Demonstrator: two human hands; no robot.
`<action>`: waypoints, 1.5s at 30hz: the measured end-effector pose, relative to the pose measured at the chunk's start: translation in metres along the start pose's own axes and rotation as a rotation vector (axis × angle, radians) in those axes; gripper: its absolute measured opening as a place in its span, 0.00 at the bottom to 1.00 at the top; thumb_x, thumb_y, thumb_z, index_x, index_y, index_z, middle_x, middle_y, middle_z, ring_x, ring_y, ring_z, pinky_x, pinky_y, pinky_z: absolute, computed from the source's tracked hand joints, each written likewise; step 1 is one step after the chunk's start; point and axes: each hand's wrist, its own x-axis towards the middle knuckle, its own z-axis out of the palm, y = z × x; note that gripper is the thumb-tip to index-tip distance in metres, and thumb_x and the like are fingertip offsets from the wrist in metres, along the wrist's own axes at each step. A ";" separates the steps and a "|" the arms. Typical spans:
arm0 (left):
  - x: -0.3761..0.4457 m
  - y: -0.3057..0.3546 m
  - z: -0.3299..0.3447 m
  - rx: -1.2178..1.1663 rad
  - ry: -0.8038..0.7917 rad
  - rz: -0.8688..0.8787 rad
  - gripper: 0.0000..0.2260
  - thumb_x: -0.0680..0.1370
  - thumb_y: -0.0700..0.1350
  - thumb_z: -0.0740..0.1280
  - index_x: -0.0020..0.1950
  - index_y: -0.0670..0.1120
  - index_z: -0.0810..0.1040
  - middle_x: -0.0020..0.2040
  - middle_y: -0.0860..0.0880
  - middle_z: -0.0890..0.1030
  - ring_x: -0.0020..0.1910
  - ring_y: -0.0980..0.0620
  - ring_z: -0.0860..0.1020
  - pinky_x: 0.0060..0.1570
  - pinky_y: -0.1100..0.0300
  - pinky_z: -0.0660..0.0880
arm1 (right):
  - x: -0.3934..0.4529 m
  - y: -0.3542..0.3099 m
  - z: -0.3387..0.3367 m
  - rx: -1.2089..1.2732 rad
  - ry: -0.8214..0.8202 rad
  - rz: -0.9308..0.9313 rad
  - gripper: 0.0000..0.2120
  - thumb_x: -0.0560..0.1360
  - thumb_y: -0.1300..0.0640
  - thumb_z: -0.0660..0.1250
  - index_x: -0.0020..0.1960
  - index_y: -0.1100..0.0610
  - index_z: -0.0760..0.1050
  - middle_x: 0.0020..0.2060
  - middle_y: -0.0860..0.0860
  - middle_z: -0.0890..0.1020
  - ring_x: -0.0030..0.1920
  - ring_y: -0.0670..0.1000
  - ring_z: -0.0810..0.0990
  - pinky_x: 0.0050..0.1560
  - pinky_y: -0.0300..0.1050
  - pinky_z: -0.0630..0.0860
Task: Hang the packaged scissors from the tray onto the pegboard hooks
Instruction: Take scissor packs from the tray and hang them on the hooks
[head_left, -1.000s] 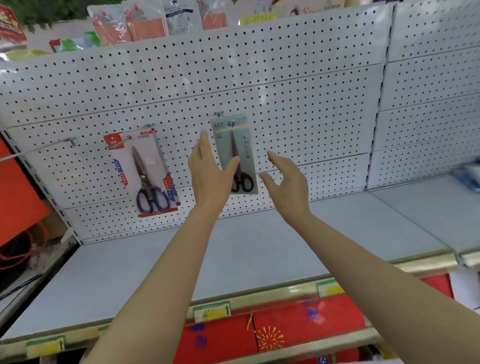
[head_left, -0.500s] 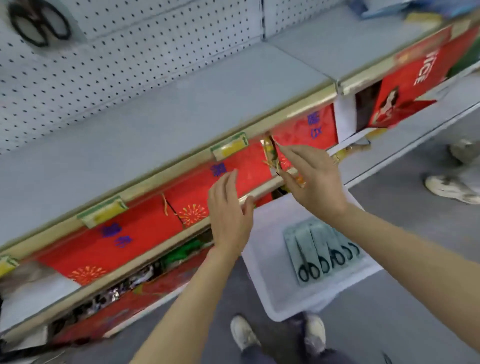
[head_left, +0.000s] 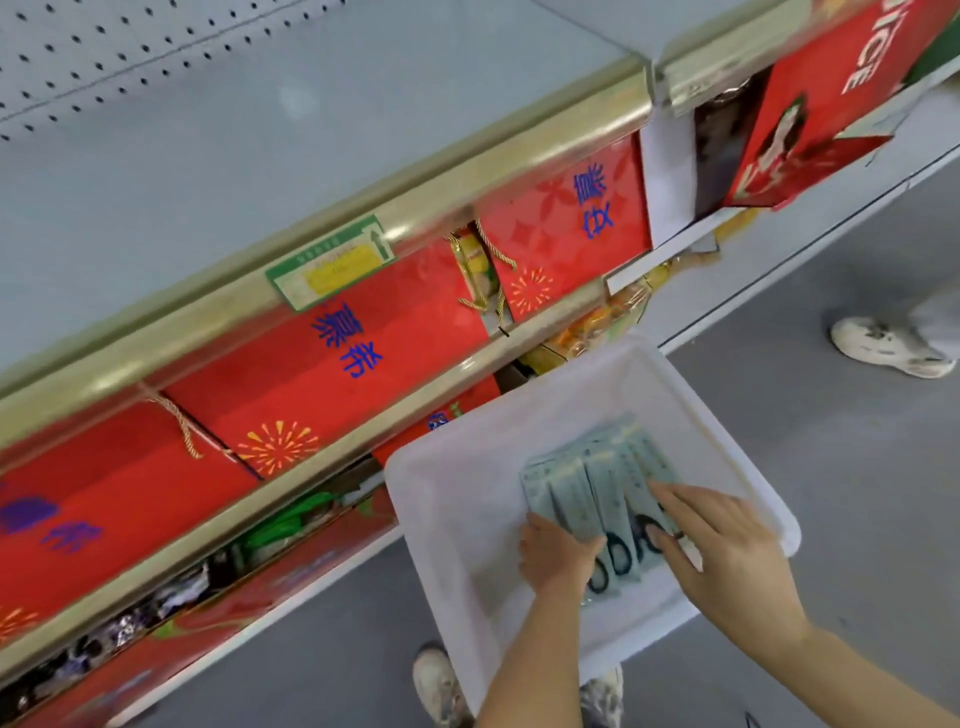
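Observation:
A white plastic tray (head_left: 457, 525) sits low in front of me, holding several pale green scissors packages (head_left: 597, 483) fanned side by side, black handles toward me. My left hand (head_left: 558, 558) rests on the leftmost packages with fingers curled over their lower ends. My right hand (head_left: 722, 551) lies on the right packages, fingers spread and touching the cards near the black handles. Neither hand has lifted a package. A corner of the white pegboard (head_left: 104, 47) shows at the top left; its hooks are out of view.
A grey shelf (head_left: 260, 145) with a beige front rail and a green-yellow price label (head_left: 332, 262) runs diagonally. Red gift boxes (head_left: 363, 343) fill the shelf below. My shoes (head_left: 441, 686) stand under the tray. Another person's white shoe (head_left: 888, 345) is at right on the grey floor.
My view dropped from the pegboard with two hung scissors packages down to the tray. Both hands came down from the shelf edge into the tray and now touch the packages.

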 end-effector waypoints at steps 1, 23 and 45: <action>0.004 0.006 0.008 0.014 0.022 -0.037 0.53 0.67 0.68 0.71 0.79 0.40 0.52 0.74 0.42 0.64 0.73 0.42 0.66 0.66 0.48 0.68 | -0.003 0.005 0.006 0.001 -0.017 0.015 0.17 0.74 0.54 0.64 0.58 0.61 0.82 0.48 0.52 0.85 0.47 0.55 0.83 0.54 0.44 0.73; 0.003 -0.074 -0.063 -0.652 0.081 0.173 0.25 0.74 0.49 0.68 0.71 0.58 0.71 0.63 0.58 0.80 0.61 0.57 0.79 0.63 0.53 0.76 | 0.015 -0.028 0.171 -0.200 -0.760 0.665 0.45 0.73 0.41 0.68 0.78 0.53 0.46 0.64 0.61 0.67 0.63 0.63 0.69 0.63 0.52 0.70; -0.126 -0.034 -0.171 -1.349 0.565 0.409 0.35 0.71 0.31 0.75 0.67 0.63 0.75 0.66 0.57 0.79 0.63 0.56 0.79 0.56 0.61 0.79 | 0.095 -0.094 0.017 0.716 -0.187 0.625 0.37 0.72 0.60 0.73 0.75 0.41 0.61 0.53 0.49 0.78 0.46 0.48 0.80 0.42 0.31 0.73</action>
